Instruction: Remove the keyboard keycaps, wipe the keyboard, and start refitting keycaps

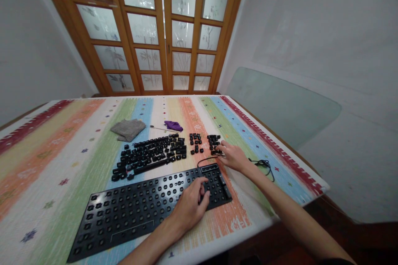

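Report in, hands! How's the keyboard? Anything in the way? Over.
Left hand over keyboard; right hand at loose keys. Keyboard mostly keyless. Left hand covers part; cord near right wrist.

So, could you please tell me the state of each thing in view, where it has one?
Keyboard: lying flat, most keycaps off
Loose keycaps: laid out in groups
Gray cloth: rumpled
Purple cloth: bunched up
Thin rod: lying flat
Cable: partly bundled
Glass-paned doors: closed or nearly so
Left hand: over the keyboard, fingers curled
Right hand: at the rightmost keycaps, grip unclear
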The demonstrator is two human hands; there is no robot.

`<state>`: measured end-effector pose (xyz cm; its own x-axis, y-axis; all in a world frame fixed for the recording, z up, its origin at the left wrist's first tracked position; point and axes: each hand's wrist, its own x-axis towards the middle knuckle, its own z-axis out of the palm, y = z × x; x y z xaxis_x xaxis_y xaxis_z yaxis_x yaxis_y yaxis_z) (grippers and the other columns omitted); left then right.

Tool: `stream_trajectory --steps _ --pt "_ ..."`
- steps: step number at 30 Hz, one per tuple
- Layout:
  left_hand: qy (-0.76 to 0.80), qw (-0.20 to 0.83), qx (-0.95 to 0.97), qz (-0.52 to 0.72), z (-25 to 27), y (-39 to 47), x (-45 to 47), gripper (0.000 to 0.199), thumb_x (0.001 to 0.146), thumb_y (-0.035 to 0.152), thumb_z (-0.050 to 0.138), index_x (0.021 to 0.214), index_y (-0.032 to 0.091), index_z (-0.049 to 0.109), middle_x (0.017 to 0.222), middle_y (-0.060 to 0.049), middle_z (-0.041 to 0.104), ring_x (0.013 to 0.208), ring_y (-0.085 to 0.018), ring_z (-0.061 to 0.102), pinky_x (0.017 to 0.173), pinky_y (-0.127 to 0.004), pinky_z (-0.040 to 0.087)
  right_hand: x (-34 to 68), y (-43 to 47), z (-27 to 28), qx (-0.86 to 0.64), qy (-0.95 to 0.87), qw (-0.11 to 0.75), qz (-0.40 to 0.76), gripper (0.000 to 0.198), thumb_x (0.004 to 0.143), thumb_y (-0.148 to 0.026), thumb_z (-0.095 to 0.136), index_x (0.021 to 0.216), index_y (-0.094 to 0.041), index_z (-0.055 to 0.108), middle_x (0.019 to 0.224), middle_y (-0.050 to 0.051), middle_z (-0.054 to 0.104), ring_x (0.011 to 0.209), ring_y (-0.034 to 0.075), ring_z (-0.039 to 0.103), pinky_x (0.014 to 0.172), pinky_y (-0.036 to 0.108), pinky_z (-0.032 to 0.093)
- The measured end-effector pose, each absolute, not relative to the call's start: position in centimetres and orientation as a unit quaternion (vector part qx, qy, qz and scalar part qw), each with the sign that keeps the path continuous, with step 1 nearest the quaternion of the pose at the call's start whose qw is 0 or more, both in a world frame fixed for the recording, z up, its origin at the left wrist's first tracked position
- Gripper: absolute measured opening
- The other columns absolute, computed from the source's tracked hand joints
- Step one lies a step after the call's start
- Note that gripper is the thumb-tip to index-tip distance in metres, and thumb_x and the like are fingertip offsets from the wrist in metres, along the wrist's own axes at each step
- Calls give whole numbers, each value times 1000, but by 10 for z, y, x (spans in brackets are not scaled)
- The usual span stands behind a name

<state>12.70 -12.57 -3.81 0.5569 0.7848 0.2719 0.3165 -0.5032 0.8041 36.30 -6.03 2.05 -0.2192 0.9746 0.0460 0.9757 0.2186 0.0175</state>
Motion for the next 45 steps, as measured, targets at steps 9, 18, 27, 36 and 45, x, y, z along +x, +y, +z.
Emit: stream_trajectory --steps 9,18,27,36,45 --pt "331 336 818 329 -38 -126 128 25 92 19 47 115 18 54 82 -2 59 70 -16 58 66 -28 47 340 -111 43 -640 -763 -50 76 35 90 -44 55 73 -16 68 75 11 71 70 22 66 57 28 34" --pt "327 341 818 329 -39 -125 127 25 92 19 48 116 17 54 82 -2 59 70 -16 57 68 -28 48 331 -116 33 -659 -738 -110 98 32 90 -35 50 93 -12 72 90 18 74 79 26 70 61 28 39" --pt "323 340 819 331 -40 -125 127 27 90 18 49 116 17 55 80 -2 60 70 -17 58 70 -29 49 320 -118 28 -668 -732 -106 82 35 90 -34 49 91 -8 72 91 21 74 81 27 71 63 28 41" --pt "323 343 818 329 -41 -125 128 28 90 17 49 118 17 54 80 -2 60 71 -17 58 71 -29 49 324 -122 25 -661 -740 -90 85 32 90 -32 49 88 -8 71 89 21 74 78 25 69 61 27 38" --pt "326 347 820 319 -40 -125 128 27 91 19 48 117 17 54 80 -2 59 71 -17 57 71 -30 49 382 -60 58 -707 -703 -22 78 37 95 -38 45 85 -11 70 82 12 72 71 19 61 59 26 33"
